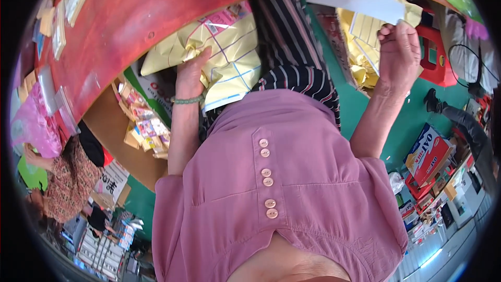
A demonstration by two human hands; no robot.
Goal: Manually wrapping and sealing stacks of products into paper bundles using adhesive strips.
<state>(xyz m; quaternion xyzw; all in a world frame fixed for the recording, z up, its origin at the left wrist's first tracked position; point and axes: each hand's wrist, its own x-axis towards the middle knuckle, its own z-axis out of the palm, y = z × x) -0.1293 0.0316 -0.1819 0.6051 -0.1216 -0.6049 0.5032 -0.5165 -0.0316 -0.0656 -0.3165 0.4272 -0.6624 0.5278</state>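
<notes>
On my lap lies a crinkled yellow plastic bag [235, 70] with blue grid lines and a pink label. My left hand [193, 73], with a green bead bracelet at the wrist, grips its side; some of the fingertips are hidden in its folds. Out to the right, my right hand [401, 52] pinches one end of a long, flat white strip [360, 2] between thumb and fingers. The strip reaches left toward the red table's edge. Beneath it, an open carton holds crumpled yellow plastic sheets [360, 68], close to my right hand.
A red table [156, 2] curves across the front. At my left stands a brown carton [112, 136] with several small packets [143, 120]. A red stool [441, 55] is at the right on the green floor. Another person in patterned clothing [73, 177] is at the far left.
</notes>
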